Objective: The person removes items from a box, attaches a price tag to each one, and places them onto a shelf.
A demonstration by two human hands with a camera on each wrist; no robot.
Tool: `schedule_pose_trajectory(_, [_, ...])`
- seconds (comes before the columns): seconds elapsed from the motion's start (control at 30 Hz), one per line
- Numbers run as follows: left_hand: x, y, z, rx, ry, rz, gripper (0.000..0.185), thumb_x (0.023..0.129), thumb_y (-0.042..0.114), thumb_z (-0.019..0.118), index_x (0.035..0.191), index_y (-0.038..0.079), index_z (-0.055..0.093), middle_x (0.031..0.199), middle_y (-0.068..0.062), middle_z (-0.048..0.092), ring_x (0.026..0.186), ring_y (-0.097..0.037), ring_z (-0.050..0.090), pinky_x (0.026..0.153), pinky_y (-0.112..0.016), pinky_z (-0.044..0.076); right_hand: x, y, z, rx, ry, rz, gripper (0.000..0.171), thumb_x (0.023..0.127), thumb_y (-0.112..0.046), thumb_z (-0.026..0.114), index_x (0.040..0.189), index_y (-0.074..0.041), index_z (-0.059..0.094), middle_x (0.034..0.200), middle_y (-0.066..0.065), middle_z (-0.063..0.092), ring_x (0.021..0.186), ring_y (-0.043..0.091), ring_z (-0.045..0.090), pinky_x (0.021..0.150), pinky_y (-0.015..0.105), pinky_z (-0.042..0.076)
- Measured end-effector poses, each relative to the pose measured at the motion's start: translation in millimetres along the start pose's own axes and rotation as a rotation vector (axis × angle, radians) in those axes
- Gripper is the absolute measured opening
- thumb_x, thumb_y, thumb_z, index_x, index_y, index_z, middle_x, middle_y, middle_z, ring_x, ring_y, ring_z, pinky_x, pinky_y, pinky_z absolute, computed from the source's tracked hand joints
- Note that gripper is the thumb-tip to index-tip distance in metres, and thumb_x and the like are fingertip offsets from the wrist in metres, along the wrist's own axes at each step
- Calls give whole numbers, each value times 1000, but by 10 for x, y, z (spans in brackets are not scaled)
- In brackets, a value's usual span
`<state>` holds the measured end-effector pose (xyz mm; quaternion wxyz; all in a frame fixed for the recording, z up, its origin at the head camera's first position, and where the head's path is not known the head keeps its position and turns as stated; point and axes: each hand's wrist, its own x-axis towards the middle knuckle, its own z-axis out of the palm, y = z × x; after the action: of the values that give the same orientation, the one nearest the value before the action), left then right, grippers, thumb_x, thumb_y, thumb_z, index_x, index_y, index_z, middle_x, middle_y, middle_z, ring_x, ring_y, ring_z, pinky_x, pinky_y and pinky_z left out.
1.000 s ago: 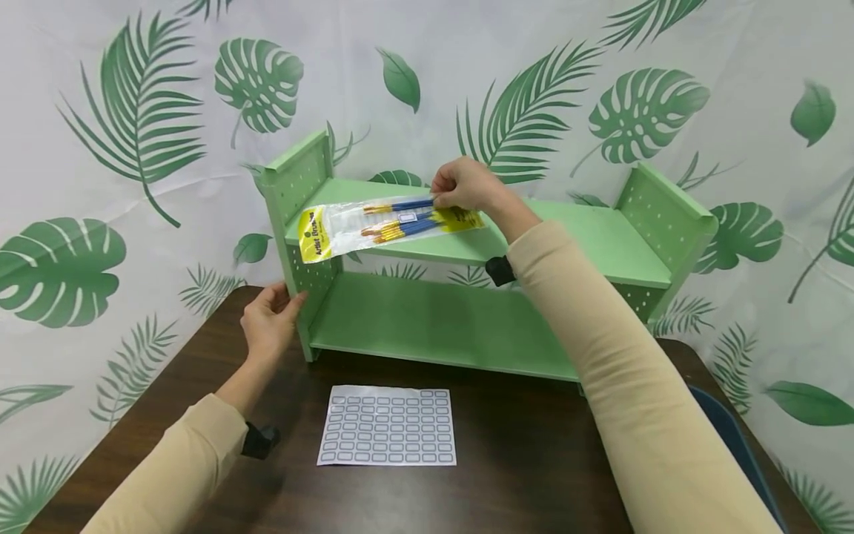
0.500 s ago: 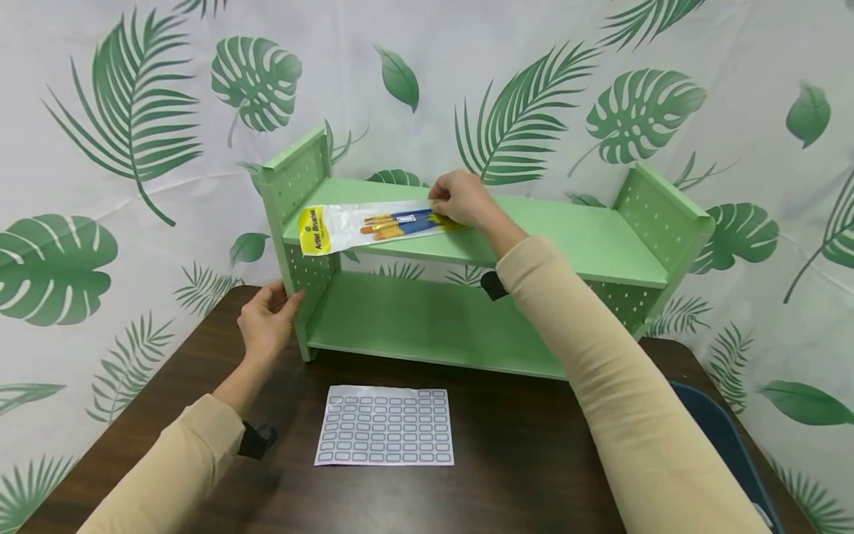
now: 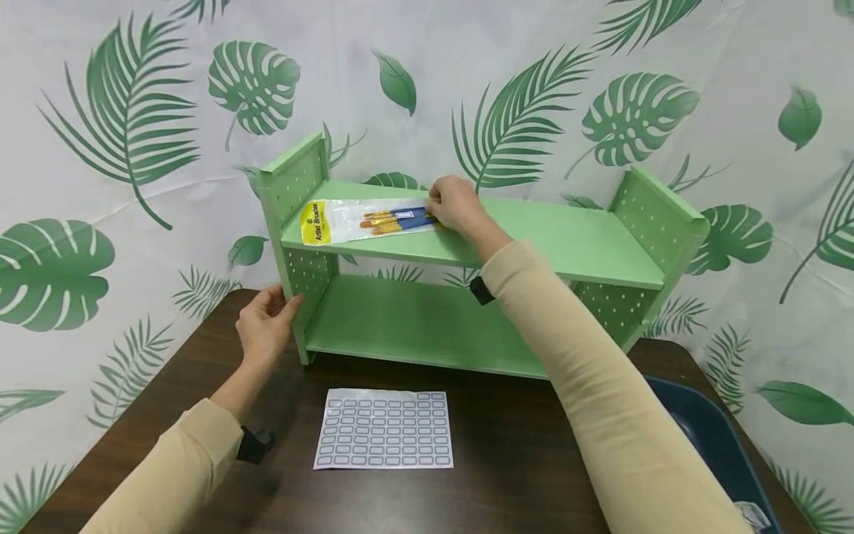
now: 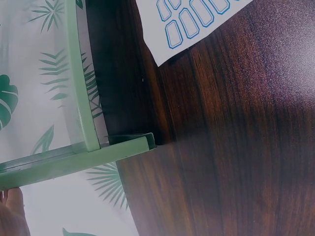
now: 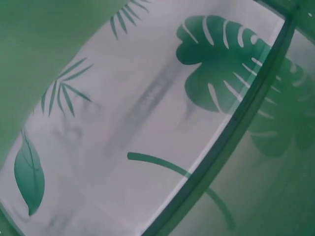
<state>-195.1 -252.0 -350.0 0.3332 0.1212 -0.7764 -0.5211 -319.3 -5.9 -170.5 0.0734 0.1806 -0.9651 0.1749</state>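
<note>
We look down at a green two-tier shelf [image 3: 600, 245] standing on a dark wooden table [image 3: 520, 445]. A clear packet of paintbrushes [image 3: 363, 220] lies flat on the top tier, toward its left end. Its long axis runs left to right along the shelf, with the yellow header card at the far left and the brush handles pointing right. Our right hand [image 3: 455, 205] sits at the packet's right end, fingers curled over and pinching that end, so the packet stretches away leftward from the grip. Our left hand [image 3: 263, 326] is lower, well apart from the packet, with relaxed fingers resting against the shelf's left side panel. A sheet of blank labels [image 3: 385, 429] lies on the table just in front of the shelf.
</note>
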Motion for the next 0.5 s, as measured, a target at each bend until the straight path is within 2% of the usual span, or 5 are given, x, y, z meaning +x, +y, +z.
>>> schedule_pose_trajectory(0.23, [4,-1,3,-14,-8,-7,29,90,10,69,115,-4,67,114,-24,70,74,30,48,69,5,40,-8,-6,5,26,4,12,35,100,-18,56,129,2,59,136,16,59,127,28,53,108,37,43])
schedule_pose_trajectory(0.5, [5,-6,5,-11,-8,-15,29,90,10,70,115,-4,67,114,-24,70,73,30,47,69,4,40,-13,25,11,95,-31,35,42,100,-21,55,138,-2,53,144,13,52,136,27,47,112,38,41])
